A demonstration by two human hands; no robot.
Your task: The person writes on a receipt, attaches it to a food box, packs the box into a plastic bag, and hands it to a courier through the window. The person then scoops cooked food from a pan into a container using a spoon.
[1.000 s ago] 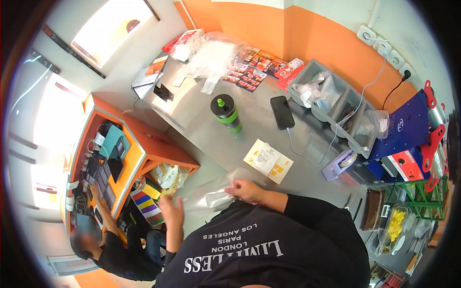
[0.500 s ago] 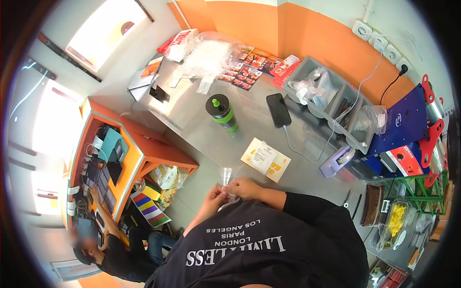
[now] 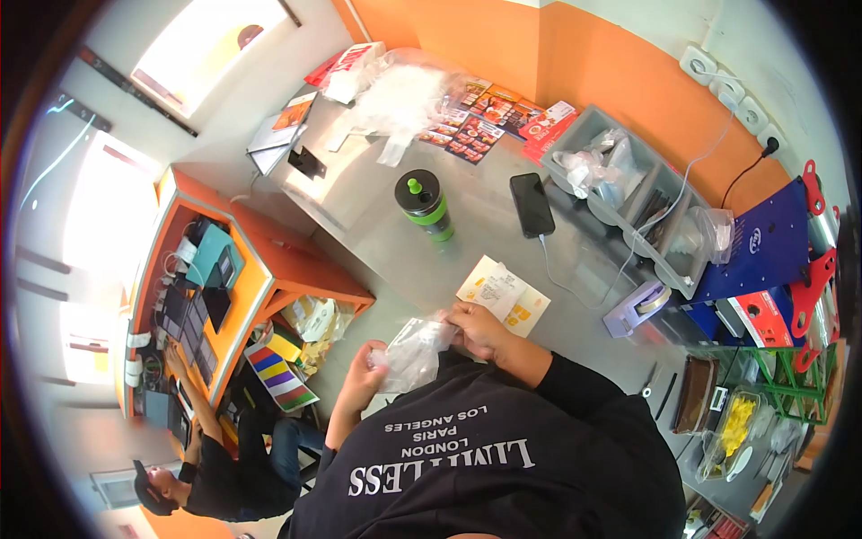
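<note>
Clear bag (image 3: 415, 355) hangs near your shirt (image 3: 485, 449), left hand (image 3: 361, 373) curled on one end, right hand (image 3: 480, 330) pinching other. Likely light, limp, slippery (easily torn, perhaps); grip edges.

I see a phone (image 3: 532, 205) at the tumbler's (image 3: 424, 205) three o'clock, a tape dispenser (image 3: 630, 312) at four, flyers (image 3: 473, 141) at one.
</note>
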